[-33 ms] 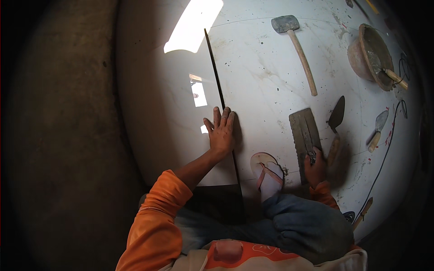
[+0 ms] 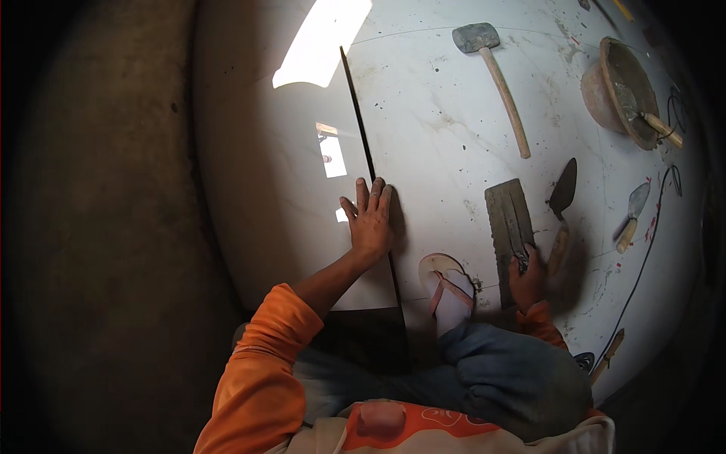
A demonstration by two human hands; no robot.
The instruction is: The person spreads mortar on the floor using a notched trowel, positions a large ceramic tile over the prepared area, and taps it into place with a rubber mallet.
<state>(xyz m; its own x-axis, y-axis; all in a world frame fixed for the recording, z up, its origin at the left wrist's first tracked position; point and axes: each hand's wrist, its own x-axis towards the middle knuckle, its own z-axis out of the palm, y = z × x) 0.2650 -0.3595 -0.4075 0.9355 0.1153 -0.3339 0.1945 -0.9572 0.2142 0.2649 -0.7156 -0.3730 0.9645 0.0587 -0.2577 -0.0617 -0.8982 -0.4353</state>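
Observation:
My left hand (image 2: 370,223) lies on a glossy white tile (image 2: 295,250), fingers stretched out, with its fingertips at the dark gap (image 2: 358,113) along the tile's right edge. To the right, my right hand (image 2: 527,281) is closed round the handle of a notched trowel (image 2: 510,216). The trowel's grey, cement-smeared plate shows a toothed left edge. Just right of it lies a pointed trowel (image 2: 563,189) with a wooden handle. Between my hands my foot in a flip-flop (image 2: 446,276) rests on the white tiled floor (image 2: 423,151).
A rubber mallet (image 2: 476,38) with a wooden handle lies further off. At the far right stands a mortar-stained bowl (image 2: 600,94) with a wooden-handled tool in it. A small trowel (image 2: 637,208) and a dark cable (image 2: 639,280) lie at the right. Rough brown ground (image 2: 106,227) borders the left side.

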